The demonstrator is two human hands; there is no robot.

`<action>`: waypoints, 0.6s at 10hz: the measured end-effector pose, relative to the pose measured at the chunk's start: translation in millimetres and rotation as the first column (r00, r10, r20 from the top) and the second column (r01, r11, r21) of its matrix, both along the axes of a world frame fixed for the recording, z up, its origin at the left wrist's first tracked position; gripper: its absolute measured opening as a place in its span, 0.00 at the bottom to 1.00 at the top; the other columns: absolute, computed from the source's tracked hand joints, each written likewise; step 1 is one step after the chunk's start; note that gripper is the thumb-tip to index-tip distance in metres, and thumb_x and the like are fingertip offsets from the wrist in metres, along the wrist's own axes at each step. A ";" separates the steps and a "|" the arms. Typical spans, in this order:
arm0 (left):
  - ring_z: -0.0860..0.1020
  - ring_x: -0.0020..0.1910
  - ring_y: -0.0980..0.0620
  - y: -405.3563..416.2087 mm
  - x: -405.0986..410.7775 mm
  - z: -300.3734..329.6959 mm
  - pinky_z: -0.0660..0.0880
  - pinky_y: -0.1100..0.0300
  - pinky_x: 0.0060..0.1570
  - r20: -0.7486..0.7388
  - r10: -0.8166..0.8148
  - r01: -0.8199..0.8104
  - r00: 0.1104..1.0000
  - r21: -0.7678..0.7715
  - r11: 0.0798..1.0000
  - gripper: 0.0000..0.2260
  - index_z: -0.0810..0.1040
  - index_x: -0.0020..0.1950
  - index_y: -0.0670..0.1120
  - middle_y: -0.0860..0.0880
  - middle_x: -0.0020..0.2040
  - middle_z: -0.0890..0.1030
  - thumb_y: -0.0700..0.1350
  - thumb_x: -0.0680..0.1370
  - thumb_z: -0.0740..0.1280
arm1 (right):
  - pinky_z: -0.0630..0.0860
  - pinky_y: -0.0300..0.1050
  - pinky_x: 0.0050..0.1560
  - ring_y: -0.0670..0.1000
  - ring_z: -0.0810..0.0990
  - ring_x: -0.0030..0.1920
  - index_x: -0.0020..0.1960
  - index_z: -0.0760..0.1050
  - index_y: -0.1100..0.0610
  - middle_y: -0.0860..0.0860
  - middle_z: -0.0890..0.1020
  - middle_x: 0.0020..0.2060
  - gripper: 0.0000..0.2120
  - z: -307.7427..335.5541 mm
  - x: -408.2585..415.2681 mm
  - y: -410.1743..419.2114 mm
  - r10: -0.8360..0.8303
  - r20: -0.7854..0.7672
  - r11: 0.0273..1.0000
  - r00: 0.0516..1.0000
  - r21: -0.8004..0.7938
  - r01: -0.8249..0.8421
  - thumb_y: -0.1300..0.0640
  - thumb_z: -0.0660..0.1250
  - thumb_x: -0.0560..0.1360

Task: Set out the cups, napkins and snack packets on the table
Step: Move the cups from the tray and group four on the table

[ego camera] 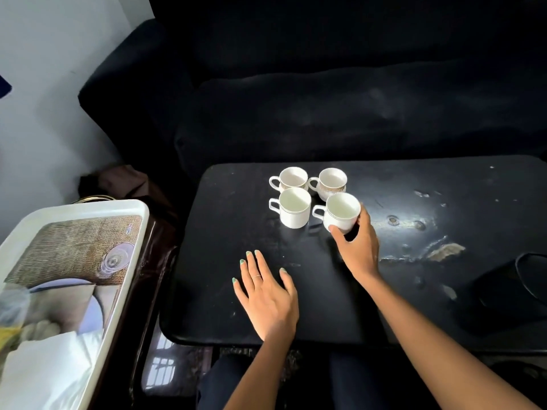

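Several white cups stand in a close square on the black table (pixel 225 291). The two far ones (pixel 291 178) (pixel 331 182) and the near-left one (pixel 294 207) stand free. My right hand (pixel 359 250) grips the near-right cup (pixel 342 211) from its right side, thumb on the front wall and fingers behind it. My left hand (pixel 268 297) lies flat on the table with fingers spread, nearer to me than the cups. White napkins (pixel 50 368) lie in the white tray (pixel 118 208) at the left. A clear snack packet (pixel 10 315) sits at that tray's left edge, partly cut off.
A dark sofa (pixel 325 93) runs behind the table. The tray rests on a brown stand left of the table. A black object (pixel 521 294) sits on the table's right side, where the surface is chipped. My knees are under the near edge.
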State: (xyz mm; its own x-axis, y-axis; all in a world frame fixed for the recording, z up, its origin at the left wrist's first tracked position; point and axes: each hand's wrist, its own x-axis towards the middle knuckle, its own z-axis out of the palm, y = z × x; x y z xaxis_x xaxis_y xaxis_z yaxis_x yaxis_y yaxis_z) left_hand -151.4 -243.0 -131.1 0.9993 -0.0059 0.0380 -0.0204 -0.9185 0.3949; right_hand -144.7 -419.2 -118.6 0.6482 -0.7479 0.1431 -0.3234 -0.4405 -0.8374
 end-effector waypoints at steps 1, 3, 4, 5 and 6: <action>0.50 0.77 0.51 -0.4 0.6 -1.6 0.44 0.49 0.75 0.002 0.003 -0.003 1.000 0.004 1.000 0.28 0.52 0.78 0.47 0.50 0.78 0.54 0.56 0.80 0.52 | 0.62 0.53 0.64 0.55 0.74 0.62 0.69 0.59 0.55 0.51 0.76 0.63 0.32 -3.7 4.7 0.3 -0.015 -0.030 0.998 0.999 -0.069 0.013 0.50 0.70 0.71; 0.54 0.77 0.50 -1.5 0.9 -1.5 0.47 0.48 0.74 0.014 0.010 -0.010 1.000 -0.004 1.000 0.28 0.56 0.78 0.47 0.49 0.78 0.58 0.55 0.80 0.55 | 0.63 0.53 0.60 0.57 0.74 0.60 0.67 0.61 0.59 0.54 0.77 0.60 0.29 -10.1 9.6 -0.2 -0.046 -0.076 0.985 0.996 -0.167 0.033 0.49 0.68 0.72; 0.55 0.77 0.49 -2.4 0.8 -1.5 0.48 0.47 0.74 0.013 0.008 -0.008 1.000 -0.007 1.000 0.28 0.57 0.77 0.46 0.48 0.77 0.58 0.54 0.80 0.55 | 0.64 0.54 0.59 0.57 0.73 0.61 0.67 0.61 0.57 0.54 0.77 0.60 0.30 -11.5 12.3 -0.3 -0.079 -0.098 0.977 0.992 -0.207 0.057 0.46 0.68 0.72; 0.56 0.77 0.49 -2.5 1.0 -1.8 0.50 0.47 0.74 0.018 0.007 -0.007 1.000 -0.004 1.000 0.27 0.57 0.77 0.46 0.48 0.77 0.59 0.54 0.80 0.56 | 0.65 0.54 0.58 0.58 0.72 0.62 0.67 0.62 0.57 0.54 0.76 0.61 0.31 -13.2 14.9 -0.7 -0.105 -0.104 0.972 0.989 -0.221 0.080 0.45 0.68 0.72; 0.56 0.77 0.49 -2.2 1.7 -3.0 0.50 0.47 0.74 0.024 0.011 -0.011 1.000 0.000 1.000 0.27 0.57 0.77 0.46 0.48 0.77 0.59 0.54 0.80 0.56 | 0.65 0.54 0.57 0.58 0.73 0.61 0.67 0.62 0.56 0.55 0.77 0.60 0.31 -15.7 16.0 -2.2 -0.118 -0.108 0.968 0.987 -0.236 0.090 0.43 0.68 0.71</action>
State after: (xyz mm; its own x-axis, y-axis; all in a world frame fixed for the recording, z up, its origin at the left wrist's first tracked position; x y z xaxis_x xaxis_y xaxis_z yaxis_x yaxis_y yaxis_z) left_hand -149.7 -245.2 -134.2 0.9981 0.0051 0.0615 -0.0196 -0.9189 0.3939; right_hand -128.7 -421.4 -134.4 0.5918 -0.7681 0.2444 -0.4697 -0.5750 -0.6699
